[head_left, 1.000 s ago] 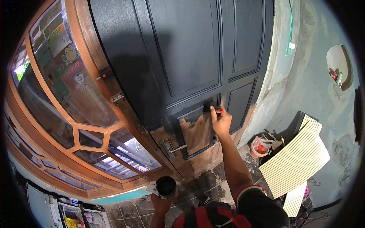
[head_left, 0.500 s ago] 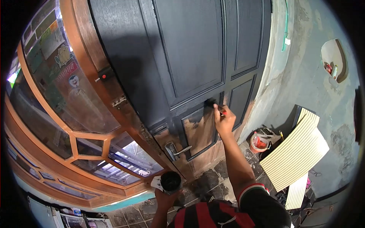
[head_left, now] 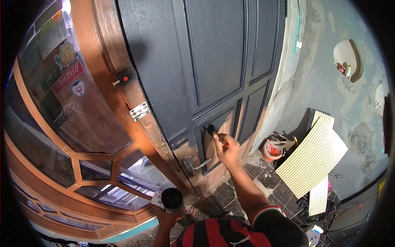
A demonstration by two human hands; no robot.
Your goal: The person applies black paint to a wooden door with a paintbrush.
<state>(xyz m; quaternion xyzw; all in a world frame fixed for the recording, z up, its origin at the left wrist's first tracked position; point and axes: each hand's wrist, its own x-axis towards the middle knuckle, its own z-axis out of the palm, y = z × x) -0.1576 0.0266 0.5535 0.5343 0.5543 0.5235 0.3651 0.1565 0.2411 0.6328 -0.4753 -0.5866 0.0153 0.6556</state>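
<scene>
My right hand [head_left: 227,149] is closed round a paintbrush [head_left: 211,129] with black bristles. Its tip rests against the lower panel of the door [head_left: 220,53], near the panel's upper left. Dark grey-black paint covers most of the door, while brown wood shows on part of that panel and along the bottom. In my left hand [head_left: 168,216], low and to the left, is a cup of black paint [head_left: 172,199]. A metal door handle [head_left: 195,165] sits just below and left of the brush.
Left of the door is an orange-brown window frame [head_left: 94,156] with glass panes. A metal latch [head_left: 140,111] is fixed to the door frame. On the right, a bucket [head_left: 273,150] with red contents stands on the tiled floor beside ribbed cream panels [head_left: 314,158] leaning at the wall.
My right hand has moved the brush left and down across the lower panel. Dark paint now covers more of the panel's top left. The cup in my left hand sits slightly further left.
</scene>
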